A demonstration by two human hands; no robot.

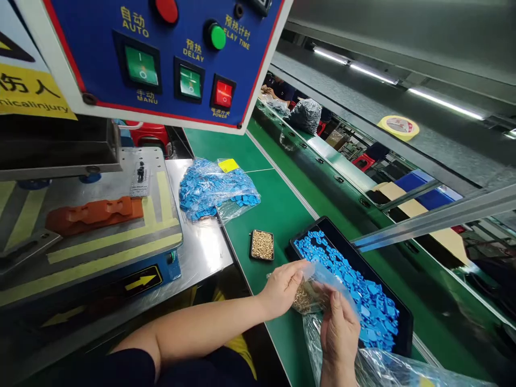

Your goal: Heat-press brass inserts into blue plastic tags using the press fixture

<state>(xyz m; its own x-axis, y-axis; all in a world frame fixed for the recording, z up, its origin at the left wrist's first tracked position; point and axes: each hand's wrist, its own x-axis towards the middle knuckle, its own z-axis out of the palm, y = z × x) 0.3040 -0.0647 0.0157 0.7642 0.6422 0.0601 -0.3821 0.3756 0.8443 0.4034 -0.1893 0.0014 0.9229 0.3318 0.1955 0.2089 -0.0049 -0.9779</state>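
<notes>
Between my two hands is a clear plastic bag (305,299) with many small brass-coloured parts inside. My left hand (282,287) pinches one side of its upper edge. My right hand (339,325) grips the opposite side, thumb uppermost, with some fingers behind the film. Just beyond the left hand, a small black tray (251,252) of similar brass-coloured parts sits on the green work surface (278,209). Behind the right hand lies a long black tray (406,338) heaped with blue plastic pieces (363,295). Another clear plastic bag (382,365) spreads under and beside the right wrist.
At the left stands a machine with a blue control panel (169,64) and an orange block (94,214) on its plate. A bag of blue pieces (213,188) lies beside it. A metal post (419,215) slants at right; a tape roll (399,127) is above. Someone sits far off.
</notes>
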